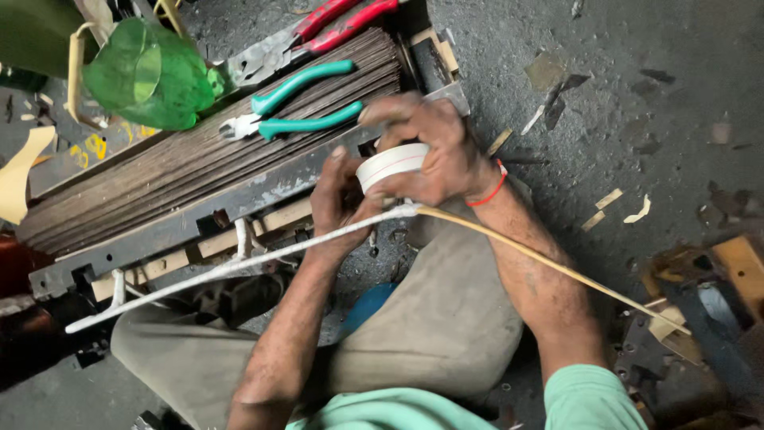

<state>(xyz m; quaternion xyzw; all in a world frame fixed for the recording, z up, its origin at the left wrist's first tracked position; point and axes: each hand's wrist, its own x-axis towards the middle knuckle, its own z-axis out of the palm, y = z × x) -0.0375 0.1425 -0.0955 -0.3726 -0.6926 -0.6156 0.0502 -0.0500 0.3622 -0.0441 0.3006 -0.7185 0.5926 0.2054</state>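
Note:
My right hand (438, 151) grips a white roll of tape (390, 165) with a thin red line around it, held just above a long thin strip. My left hand (338, 203) pinches that strip (239, 264) where the tape meets it. To the left of my hands the strip is wrapped white; to the right it is bare yellow (557, 267) and runs down toward the lower right. Both hands sit over my knees, in front of a stack of thin dark metal sheets (191, 159).
Two teal-handled pliers (298, 103) and a red-handled cutter (318, 32) lie on the sheet stack. A green plastic bottle (147, 76) lies at upper left. The grey floor (621, 103) at right holds scraps of wood and tape. Wood and metal pieces (716, 295) sit at lower right.

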